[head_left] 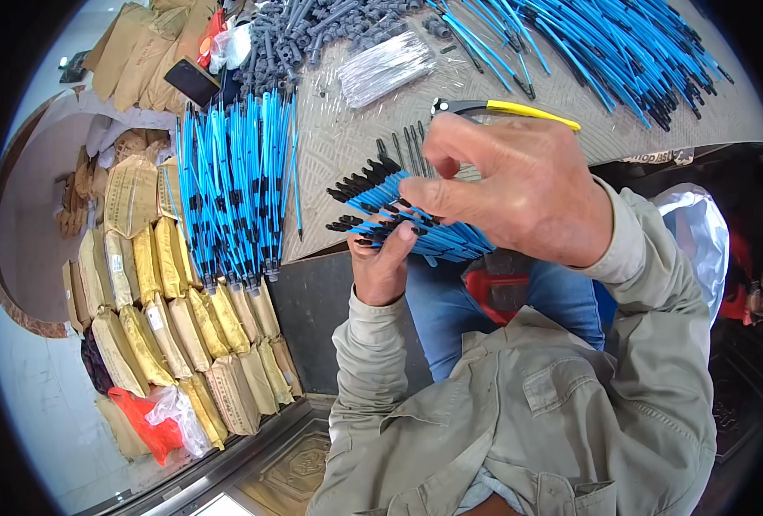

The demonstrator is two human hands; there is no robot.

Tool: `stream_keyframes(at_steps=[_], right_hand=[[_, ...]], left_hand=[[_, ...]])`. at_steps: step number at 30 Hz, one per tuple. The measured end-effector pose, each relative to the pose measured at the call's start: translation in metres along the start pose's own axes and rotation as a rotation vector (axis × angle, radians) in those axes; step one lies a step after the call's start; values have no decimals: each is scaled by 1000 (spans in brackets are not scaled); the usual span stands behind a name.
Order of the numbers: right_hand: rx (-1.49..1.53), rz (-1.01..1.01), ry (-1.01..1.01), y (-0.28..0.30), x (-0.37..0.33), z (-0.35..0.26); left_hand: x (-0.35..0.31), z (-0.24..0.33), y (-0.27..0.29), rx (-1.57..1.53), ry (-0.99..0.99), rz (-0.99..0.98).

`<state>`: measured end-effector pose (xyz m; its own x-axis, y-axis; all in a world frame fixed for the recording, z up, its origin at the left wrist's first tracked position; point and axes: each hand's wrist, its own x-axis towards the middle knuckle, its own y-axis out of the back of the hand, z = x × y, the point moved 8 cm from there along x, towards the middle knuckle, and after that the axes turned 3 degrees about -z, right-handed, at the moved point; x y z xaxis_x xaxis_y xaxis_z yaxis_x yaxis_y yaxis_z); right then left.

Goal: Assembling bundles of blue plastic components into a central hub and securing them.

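Note:
A bundle of thin blue rods with black tips (450, 239) sits in my left hand (381, 271), whose thumb lies along its near side. The black ends fan out toward the left. Over the bundle comes my right hand (532, 193), its fingers curled and its thumb against the rods near their black ends. Whether a small piece is pinched there is hidden. Several slim dark rods (409, 148) lie on the table just beyond the bundle. Behind my right hand rest cutting pliers with yellow handles (528, 109).
More blue rods hang over the table's left edge (231, 185) and lie heaped at the far right (622, 52). Clear thin strips (386, 69), grey fittings (300, 34) and a phone (192, 82) are at the back. Brown paper packages (171, 331) stand on the floor at left.

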<state>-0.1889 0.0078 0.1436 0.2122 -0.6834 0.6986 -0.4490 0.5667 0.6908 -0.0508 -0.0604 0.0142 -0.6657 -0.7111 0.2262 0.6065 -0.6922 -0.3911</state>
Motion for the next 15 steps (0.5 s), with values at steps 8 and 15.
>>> stream_keyframes(at_steps=[8,15], right_hand=[[17,-6,-5,-4,2,-1],[306,10,-130,-15,-8,8]], left_hand=[[3,4,-3,-6,-18,-11],[9,9,-12,8,13,96]])
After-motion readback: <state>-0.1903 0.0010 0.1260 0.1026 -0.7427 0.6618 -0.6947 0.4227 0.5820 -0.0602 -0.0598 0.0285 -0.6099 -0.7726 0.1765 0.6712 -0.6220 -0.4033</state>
